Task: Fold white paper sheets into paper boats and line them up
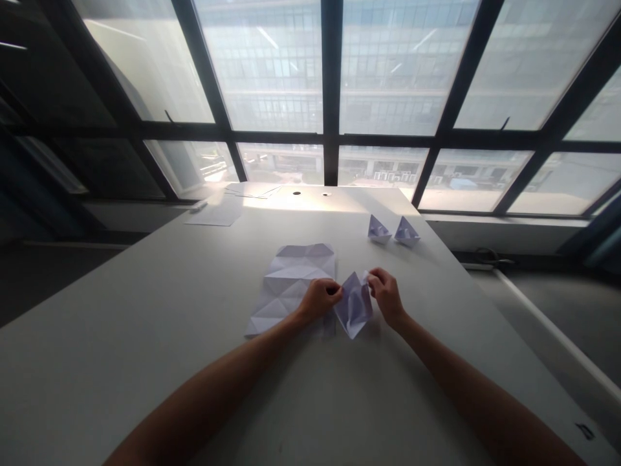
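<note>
Between my two hands is a folded paper boat (354, 309), white and partly spread, raised a little over the table. My left hand (320, 296) pinches its left edge, fingers closed. At its upper right side my right hand (384, 292) grips a corner of the paper between thumb and fingers. Left of the boat, partly behind my left hand, lies a creased sheet of paper (295, 266) with fold lines across it. Two finished-looking paper boats (379, 231) stand side by side farther back on the right.
The white table (160, 336) reaches toward large windows with dark frames. Flat sheets of paper (216, 212) lie at its far left. Two small round holes (297, 193) sit near the far edge. A small dark mark (585, 431) shows by the near right edge.
</note>
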Tool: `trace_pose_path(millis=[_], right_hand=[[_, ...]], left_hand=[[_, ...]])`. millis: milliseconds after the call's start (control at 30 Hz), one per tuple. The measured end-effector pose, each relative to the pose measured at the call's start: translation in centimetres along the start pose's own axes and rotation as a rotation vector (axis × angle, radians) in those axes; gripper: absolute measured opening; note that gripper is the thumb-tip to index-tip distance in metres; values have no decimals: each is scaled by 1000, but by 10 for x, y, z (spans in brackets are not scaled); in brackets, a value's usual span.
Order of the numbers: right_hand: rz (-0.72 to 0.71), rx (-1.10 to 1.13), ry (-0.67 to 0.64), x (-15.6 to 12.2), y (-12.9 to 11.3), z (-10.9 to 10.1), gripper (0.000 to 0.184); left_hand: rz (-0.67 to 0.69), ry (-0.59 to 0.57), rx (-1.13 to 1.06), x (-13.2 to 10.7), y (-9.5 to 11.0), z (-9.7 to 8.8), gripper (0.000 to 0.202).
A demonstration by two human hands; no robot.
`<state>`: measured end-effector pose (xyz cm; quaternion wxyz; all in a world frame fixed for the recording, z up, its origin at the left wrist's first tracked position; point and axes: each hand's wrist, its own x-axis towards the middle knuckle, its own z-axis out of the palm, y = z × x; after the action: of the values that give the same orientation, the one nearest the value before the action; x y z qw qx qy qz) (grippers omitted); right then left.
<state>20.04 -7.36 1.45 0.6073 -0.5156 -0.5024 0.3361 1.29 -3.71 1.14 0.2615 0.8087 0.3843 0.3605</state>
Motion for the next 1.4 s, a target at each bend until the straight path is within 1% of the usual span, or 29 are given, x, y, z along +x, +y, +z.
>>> trace_pose_path(millis=[100,167,300,467,500,567,667,733,833,900,967,1033,1133,1200,1267,1400], right_hand=[[188,256,82,5,3,-6,18],[248,337,129,9,7,-10,18],[254,387,149,16,16,-15,21],[231,293,170,16,20,-9,23],[229,265,157,14,19,-8,25],[221,209,105,12,18,-6,34],[209,147,-5,7,14,-4,50],[202,139,-80,3,11,-4,51],[150,152,-198,-3,5,-3,49],[118,128,-254,-7,2,-1,45],[120,69,-240,-8,3,0,37],[175,54,-175,-8,6,1,36],[308,196,-119,-4,10,-1,39],[368,309,-129,-1,10,-4,36],[402,362,-145,2,6,-6,31],[428,371,-178,3,0,-8,27]], left_hand=[[-63,32,-16,0,-2,-3,29],[-102,56,-44,0,-3,-4,33],[-131,143,-80,0,-4,-7,34],[-137,224,-89,3,-6,-8,30],[-148,249,-79,4,-6,-8,30],[-167,289,-68,5,-7,-9,30],[-176,304,-88,6,-9,-9,30],[-184,310,-103,6,-10,-9,30],[-202,343,-108,6,-10,-9,29],[-207,366,-108,6,-10,-9,30],[-205,377,-118,6,-9,-10,30],[-200,370,-154,7,-8,-11,31],[-216,314,-279,6,-9,-12,33],[-227,268,-364,6,-11,-13,36],[-226,247,-417,7,-14,-14,40],[-236,270,-495,7,-18,-15,43]])
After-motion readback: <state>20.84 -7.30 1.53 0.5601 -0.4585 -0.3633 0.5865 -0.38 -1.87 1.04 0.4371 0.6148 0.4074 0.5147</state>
